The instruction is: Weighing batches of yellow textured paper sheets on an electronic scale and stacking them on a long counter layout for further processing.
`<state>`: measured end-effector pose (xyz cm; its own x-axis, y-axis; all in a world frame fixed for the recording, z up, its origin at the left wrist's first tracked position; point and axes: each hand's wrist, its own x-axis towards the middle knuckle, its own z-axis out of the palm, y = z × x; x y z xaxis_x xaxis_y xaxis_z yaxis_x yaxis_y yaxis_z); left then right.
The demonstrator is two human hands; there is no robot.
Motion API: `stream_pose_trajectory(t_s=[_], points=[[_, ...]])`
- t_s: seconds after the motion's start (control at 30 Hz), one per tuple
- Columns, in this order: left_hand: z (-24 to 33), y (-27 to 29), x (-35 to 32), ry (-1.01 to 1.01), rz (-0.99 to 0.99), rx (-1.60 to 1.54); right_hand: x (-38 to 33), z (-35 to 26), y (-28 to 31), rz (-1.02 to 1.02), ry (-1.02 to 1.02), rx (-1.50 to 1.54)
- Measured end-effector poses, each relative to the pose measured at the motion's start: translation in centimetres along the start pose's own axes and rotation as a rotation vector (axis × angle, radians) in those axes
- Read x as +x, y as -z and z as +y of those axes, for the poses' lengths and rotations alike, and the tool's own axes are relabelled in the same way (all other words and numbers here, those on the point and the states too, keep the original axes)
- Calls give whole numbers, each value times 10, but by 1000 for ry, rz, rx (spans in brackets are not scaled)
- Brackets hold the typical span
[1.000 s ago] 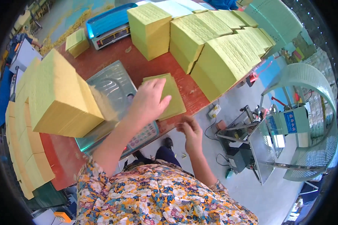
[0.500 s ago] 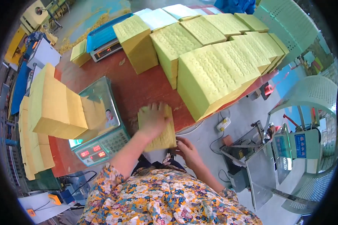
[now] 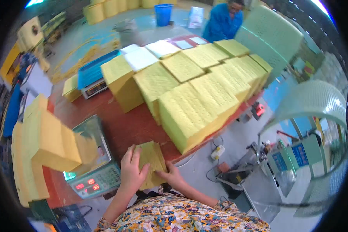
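Note:
A small stack of yellow paper sheets [image 3: 151,158] with a bumpy, punched surface lies at the near edge of the red table, in front of my body. My left hand [image 3: 133,170] holds its left side, fingers along the edge and thumb over the top. On the right side my right hand [image 3: 173,178] grips the near corner, thumb on top and the other fingers mostly hidden. Left of my hands stands a digital scale [image 3: 92,181] with lit red figures; a tall block of yellow paper [image 3: 58,145] leans over its metal pan.
Tall stacks of punched yellow paper [image 3: 197,104] fill the table's far right. White sheets [image 3: 140,58] and a second scale with a blue tray [image 3: 98,69] are beyond. A person in blue [image 3: 222,23] is behind the stacks. A machine [image 3: 255,181] stands to the right.
The view has tilted up, bringing the person and far floor into sight. My left hand has moved from atop the small stack to its left side; my right hand now grips its right side.

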<state>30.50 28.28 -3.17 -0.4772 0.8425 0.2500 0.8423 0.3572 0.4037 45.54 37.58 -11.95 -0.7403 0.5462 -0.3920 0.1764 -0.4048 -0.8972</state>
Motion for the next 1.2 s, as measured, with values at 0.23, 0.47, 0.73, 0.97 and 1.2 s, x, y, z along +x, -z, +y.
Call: stream_pose_trajectory(t_s=[0.23,0.47,0.73,0.97,1.2], points=[[-26,79,-53,86,448,-415,52,-33,-1,-11,121,-171],[-105,162,-120,517,1059,-549,48,-29,-20,311,642,-999],[-283,171,-110,457,973,-1374,36,-93,-171,-126,610,-298],[-402,130,-58,462,251,-1017,158,-89,-292,-274,649,-110],[-403,136,49,233,128,-1177,192,-98,-367,-343,673,-18]])
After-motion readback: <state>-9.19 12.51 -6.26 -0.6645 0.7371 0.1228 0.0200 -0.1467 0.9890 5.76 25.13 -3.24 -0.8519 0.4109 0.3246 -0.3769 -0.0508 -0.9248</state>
